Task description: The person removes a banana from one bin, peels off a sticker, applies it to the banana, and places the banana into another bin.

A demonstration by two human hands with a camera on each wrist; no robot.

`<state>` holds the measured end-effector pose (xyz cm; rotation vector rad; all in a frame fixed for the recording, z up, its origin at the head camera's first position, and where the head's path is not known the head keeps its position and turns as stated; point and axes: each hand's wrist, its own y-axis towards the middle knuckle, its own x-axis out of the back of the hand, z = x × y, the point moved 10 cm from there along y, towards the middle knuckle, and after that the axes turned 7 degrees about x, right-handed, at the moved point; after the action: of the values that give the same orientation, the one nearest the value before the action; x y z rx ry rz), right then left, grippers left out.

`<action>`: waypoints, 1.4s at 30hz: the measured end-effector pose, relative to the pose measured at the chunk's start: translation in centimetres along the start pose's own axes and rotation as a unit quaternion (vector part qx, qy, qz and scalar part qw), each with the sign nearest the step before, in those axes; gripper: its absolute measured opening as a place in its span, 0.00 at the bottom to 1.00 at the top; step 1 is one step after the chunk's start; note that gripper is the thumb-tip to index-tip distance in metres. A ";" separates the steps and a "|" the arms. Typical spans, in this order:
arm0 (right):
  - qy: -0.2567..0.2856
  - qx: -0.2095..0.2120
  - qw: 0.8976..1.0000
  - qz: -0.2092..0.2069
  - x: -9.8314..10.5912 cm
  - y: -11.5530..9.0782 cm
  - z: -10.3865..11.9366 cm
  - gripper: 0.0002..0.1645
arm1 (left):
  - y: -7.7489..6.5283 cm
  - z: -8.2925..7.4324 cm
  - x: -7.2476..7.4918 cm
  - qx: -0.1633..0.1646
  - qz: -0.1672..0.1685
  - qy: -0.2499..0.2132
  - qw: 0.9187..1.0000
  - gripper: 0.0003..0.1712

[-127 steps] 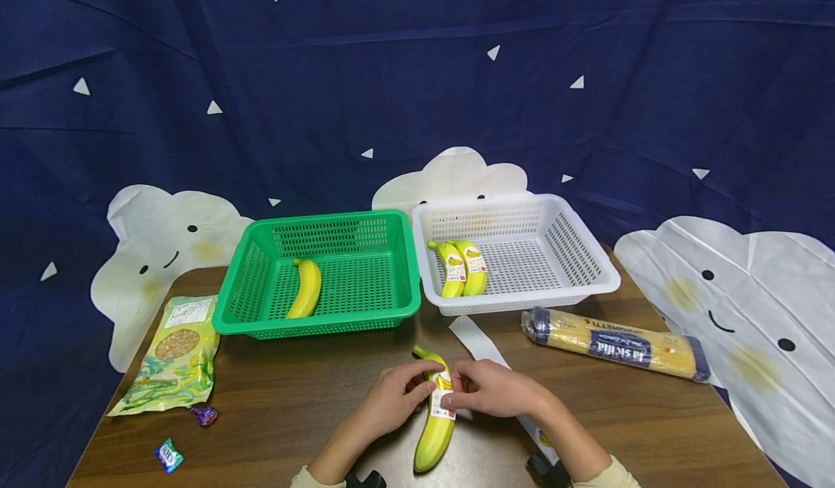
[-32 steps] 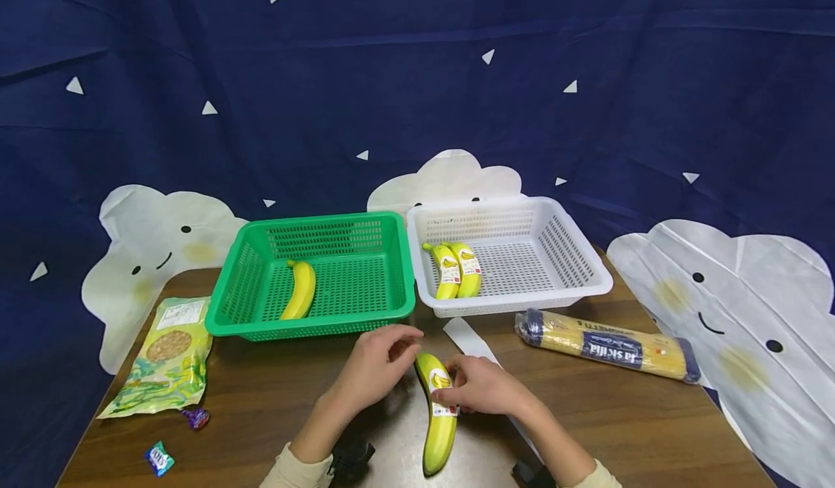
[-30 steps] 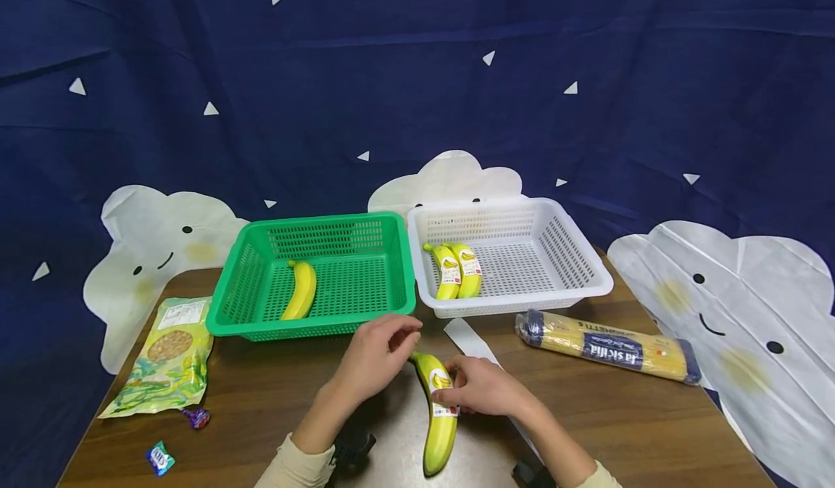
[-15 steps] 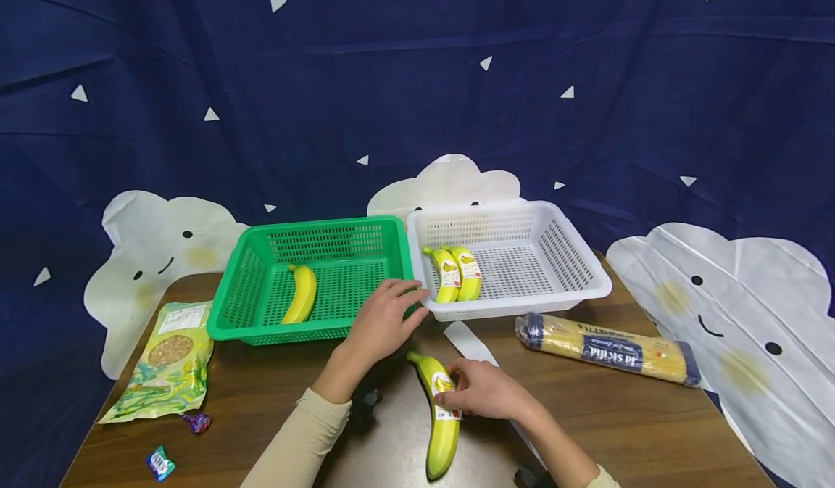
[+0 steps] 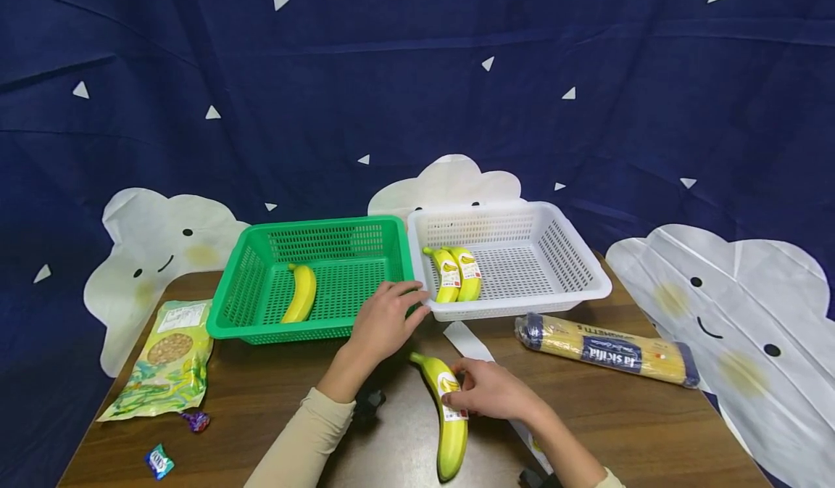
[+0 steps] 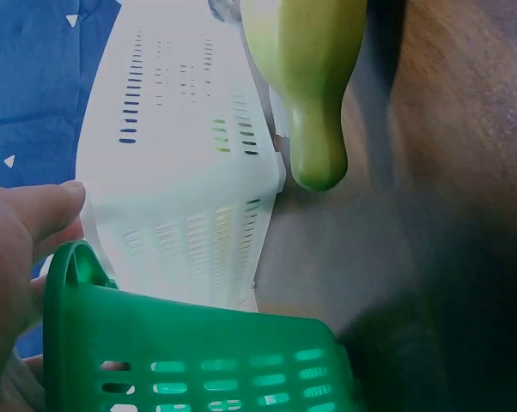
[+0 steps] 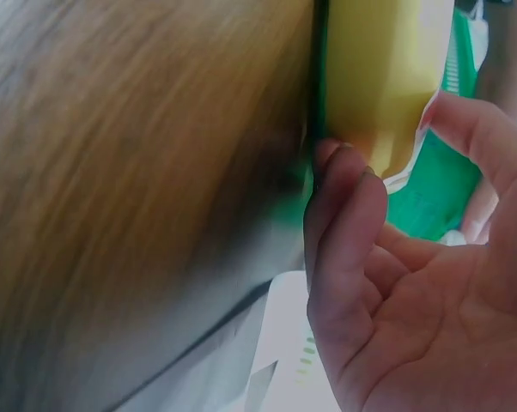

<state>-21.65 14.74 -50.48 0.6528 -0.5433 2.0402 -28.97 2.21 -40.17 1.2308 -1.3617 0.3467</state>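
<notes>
A La Sicilia spaghetti pack [image 5: 607, 352] lies slantwise on the brown wood-grain table [image 5: 261, 423], near its right edge. Toward the left edge sits a yellow-green food bag [image 5: 159, 372] with an oval window, a purple wrapped candy [image 5: 198, 421] just beside its lower corner and a teal-and-white wrapped sweet [image 5: 159, 462] nearer the front. Behind hangs a navy cloth backdrop [image 5: 391, 75] with white triangles [image 5: 280, 0] and clouds [image 5: 450, 181].

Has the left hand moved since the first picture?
Yes. Judged against the green basket, the left hand has moved forward, from the banana on the table to the basket's near right corner.
</notes>
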 end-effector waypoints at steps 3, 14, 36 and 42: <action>-0.004 -0.005 1.000 0.001 0.3 -0.1 -0.2 0.32 | 0.2 0.0 0.2 0.003 -0.002 0.006 1.000 0.17; 0.019 -0.016 1.000 -0.019 1.8 -1.2 -0.6 0.35 | 0.3 0.1 0.1 0.015 -0.003 -0.003 1.000 0.16; 0.070 -0.010 0.997 -0.032 3.1 -2.1 -1.0 0.35 | 0.2 0.4 -0.2 0.025 0.001 -0.017 1.000 0.17; 0.067 -0.008 0.997 -0.033 3.2 -2.0 -0.7 0.36 | 0.3 0.5 -0.1 0.023 0.000 -0.018 1.000 0.17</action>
<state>-21.56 18.16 -48.69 0.5147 -0.4533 1.9991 -29.50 1.94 -40.29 1.2812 -1.3909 0.3590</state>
